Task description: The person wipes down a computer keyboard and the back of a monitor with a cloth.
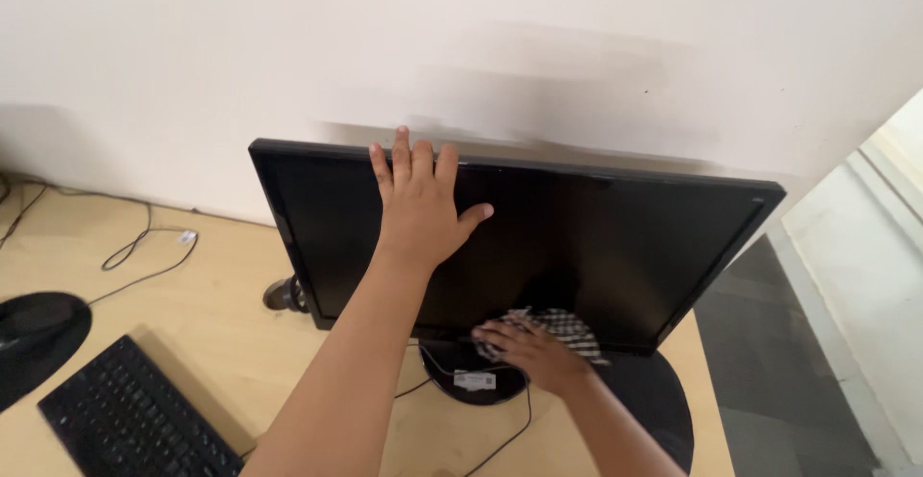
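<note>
Currently: black monitor standing on a light wooden desk, close against a pale wall, screen dark, tilted slightly from the head view. Left hand laid flat on the upper part of the screen, fingers spread and reaching the top edge, thumb out to the side; nothing gripped, palm pressed on the glass. Right hand low at the bottom edge of the screen, fingers curled over a black-and-white checked cloth, cloth bunched between hand and screen, touching the lower bezel. Round black stand base directly under the right hand, with a small white label on it. Thin cable running from the base toward the near edge of the desk. Black keyboard at lower left, well apart from both hands. Dark round object at far left, only partly in frame, kind not clear. Loose thin cable lying on the desk near the wall, left of the monitor. Grey floor visible to the right of the desk.
</note>
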